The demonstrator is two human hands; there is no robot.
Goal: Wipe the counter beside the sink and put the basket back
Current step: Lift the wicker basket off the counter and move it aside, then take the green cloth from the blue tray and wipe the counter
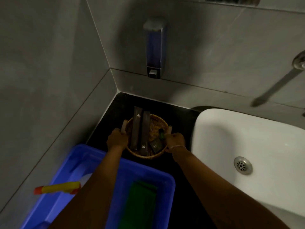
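Note:
A round woven basket (156, 125) sits over the black counter (178, 113) in the corner, left of the white sink (239, 138). Two long dark packets (140, 129), a small dark box (155, 145) and a small green bottle (161, 134) lie in it. My left hand (117, 139) grips the basket's left wooden handle. My right hand (175, 141) grips its right handle. Whether the basket rests on the counter or hangs just above it cannot be told.
A blue plastic tub (148, 169) stands on the counter near me, holding a green cloth (140, 202) and a yellow spray bottle (57, 189) with a red tip. A soap dispenser (154, 48) hangs on the grey wall above. A metal faucet (280, 83) juts over the sink.

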